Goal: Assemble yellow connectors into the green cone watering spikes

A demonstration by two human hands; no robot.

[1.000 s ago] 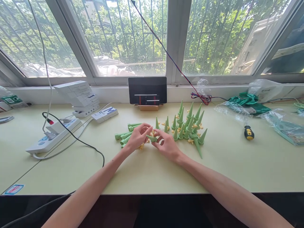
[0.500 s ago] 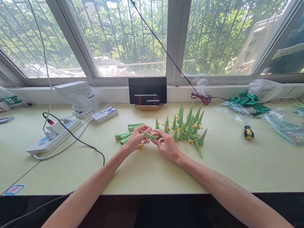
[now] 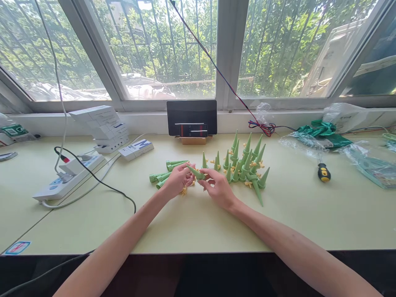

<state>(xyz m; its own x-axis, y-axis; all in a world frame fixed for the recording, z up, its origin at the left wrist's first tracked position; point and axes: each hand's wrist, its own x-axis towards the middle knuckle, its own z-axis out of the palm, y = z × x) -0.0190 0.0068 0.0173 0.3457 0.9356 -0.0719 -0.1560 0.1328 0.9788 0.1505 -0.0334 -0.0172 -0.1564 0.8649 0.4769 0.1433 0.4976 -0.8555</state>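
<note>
A green plastic watering spike [image 3: 196, 173] lies tilted between my two hands, its point toward the upper left. My right hand [image 3: 219, 187] pinches it at the wide collar end. Curled fingers of my left hand [image 3: 177, 181] close around its narrower part, though their exact contact is partly hidden. Beneath my left hand, small yellow valve pieces [image 3: 184, 191] rest on the table. Left of that hand lie several green tubes [image 3: 162, 177]. To the right, many green spikes [image 3: 246, 165] with yellow valves stand points up in a cluster, and one spike [image 3: 258, 192] lies toward me.
A dark tablet and phone [image 3: 192, 117] stand at the windowsill. White boxes [image 3: 103, 128] and a power strip [image 3: 69, 177] with cables are on the left. On the right lie a screwdriver [image 3: 324, 173], plastic bags [image 3: 371, 165] and bundled wires [image 3: 262, 127].
The spike between my hands has turned, so its long point now shows toward the upper left. My left fingers have shifted slightly around it; my right hand has stayed nearly in place.
</note>
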